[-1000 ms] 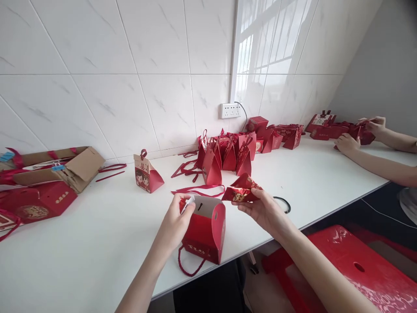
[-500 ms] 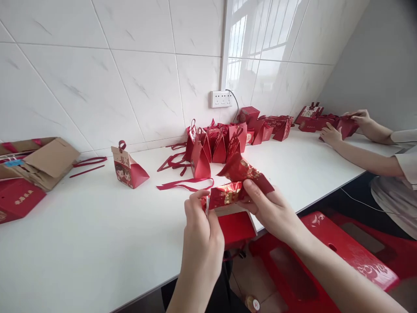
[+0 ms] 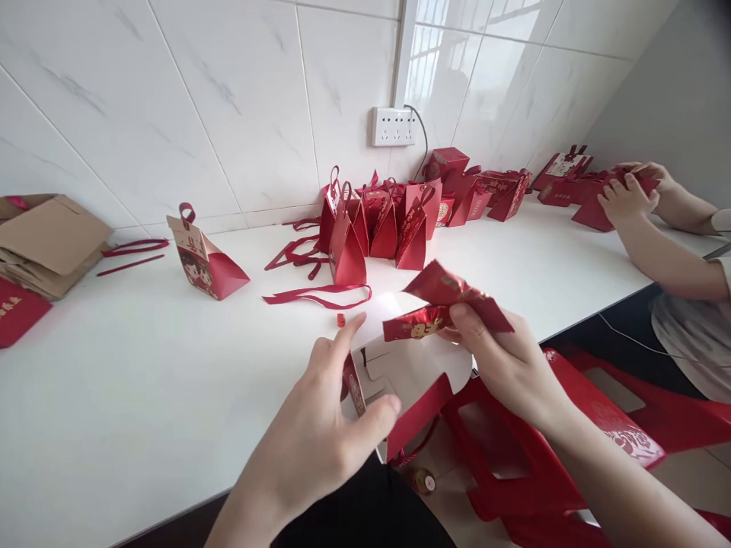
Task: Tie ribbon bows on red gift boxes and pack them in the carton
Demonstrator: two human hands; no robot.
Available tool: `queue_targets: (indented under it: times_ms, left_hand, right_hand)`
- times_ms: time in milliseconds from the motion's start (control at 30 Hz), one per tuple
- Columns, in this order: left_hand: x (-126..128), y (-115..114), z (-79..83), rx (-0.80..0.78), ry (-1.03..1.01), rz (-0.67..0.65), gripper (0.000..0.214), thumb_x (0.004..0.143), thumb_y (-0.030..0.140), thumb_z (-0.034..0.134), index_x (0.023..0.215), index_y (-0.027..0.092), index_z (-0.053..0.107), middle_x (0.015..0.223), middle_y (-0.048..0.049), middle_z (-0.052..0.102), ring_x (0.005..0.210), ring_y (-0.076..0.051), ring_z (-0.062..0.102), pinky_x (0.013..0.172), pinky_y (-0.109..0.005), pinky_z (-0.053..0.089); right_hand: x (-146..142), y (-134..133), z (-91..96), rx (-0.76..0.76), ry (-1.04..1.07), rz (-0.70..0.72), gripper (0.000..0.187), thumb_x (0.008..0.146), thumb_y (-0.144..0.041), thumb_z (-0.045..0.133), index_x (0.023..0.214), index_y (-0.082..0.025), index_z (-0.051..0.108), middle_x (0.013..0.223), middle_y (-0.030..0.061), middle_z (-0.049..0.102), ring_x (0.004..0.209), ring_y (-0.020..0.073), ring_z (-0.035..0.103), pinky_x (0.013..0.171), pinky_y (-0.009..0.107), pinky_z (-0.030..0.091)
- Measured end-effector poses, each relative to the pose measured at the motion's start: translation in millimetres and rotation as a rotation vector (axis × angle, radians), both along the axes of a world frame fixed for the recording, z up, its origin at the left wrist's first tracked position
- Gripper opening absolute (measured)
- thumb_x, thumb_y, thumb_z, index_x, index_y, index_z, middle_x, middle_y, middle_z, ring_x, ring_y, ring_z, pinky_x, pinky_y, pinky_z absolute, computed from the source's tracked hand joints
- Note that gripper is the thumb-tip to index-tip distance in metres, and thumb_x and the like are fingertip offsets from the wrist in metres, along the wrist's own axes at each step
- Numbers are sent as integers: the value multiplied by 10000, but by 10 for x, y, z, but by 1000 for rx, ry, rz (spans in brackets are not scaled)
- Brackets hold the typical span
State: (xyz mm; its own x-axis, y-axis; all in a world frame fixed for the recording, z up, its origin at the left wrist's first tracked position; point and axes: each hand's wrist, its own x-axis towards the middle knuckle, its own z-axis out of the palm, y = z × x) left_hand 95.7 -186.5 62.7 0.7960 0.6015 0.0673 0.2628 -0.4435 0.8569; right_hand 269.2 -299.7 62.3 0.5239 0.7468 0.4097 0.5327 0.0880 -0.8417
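We count two bare hands at work in front, one left hand (image 3: 320, 418) and one right hand (image 3: 508, 354), and two of a co-worker's hands (image 3: 628, 202). We see two small red wrapped packets (image 3: 419, 323), one open red cardboard box with a white inside (image 3: 421, 415), and one cream-and-red triangular card box (image 3: 225, 274). Along the wall we make out at least seven red folded-card gift boxes (image 3: 347, 255); overlap hides the exact number. We find at least three loose dark-red ribbons (image 3: 317, 296), one brown cardboard carton (image 3: 57, 232), one white socket strip (image 3: 394, 126), and at least two red plastic stools (image 3: 599, 403).
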Motion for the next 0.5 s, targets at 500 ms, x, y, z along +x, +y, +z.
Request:
queue_targets:
  times_ms: [500]
  left_hand:
    - [-72,-254,-48,-112,-10,233,684,633,195,484,1305,323,471,1008,-46,548,758,-191,592,617,-291,525]
  right_hand:
    - [-77,-183,109,-160,-209,190,420,904,-133,420,1257,-326,542,1011,8,702,759,161,686,603,243,553]
